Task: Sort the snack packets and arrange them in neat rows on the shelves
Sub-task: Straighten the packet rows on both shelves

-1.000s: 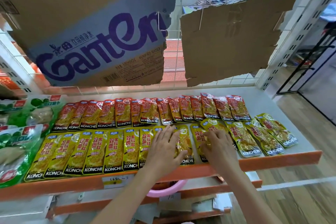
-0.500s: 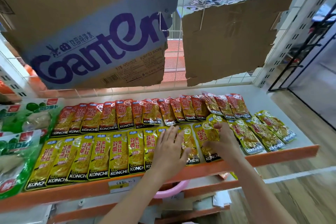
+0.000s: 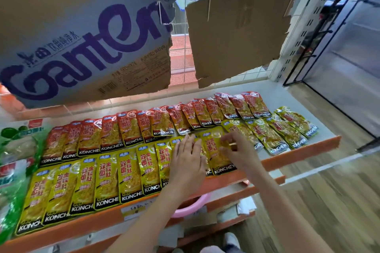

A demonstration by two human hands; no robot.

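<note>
1. Presently my left hand lies flat, fingers straight, on the near row of glossy yellow foil snack packets, pinning them, I judge, so the row keeps straight.
2. My right hand pinches one yellow packet at its right edge, setting it into that row on the white, orange-lipped shelf.
3. Red foil packets fill the far row.
4. Hands hide the packets beneath; green bags at left are cut off.

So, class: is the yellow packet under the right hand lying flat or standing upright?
Flat: the yellow packet lies face-up on the shelf, label readable.
</note>
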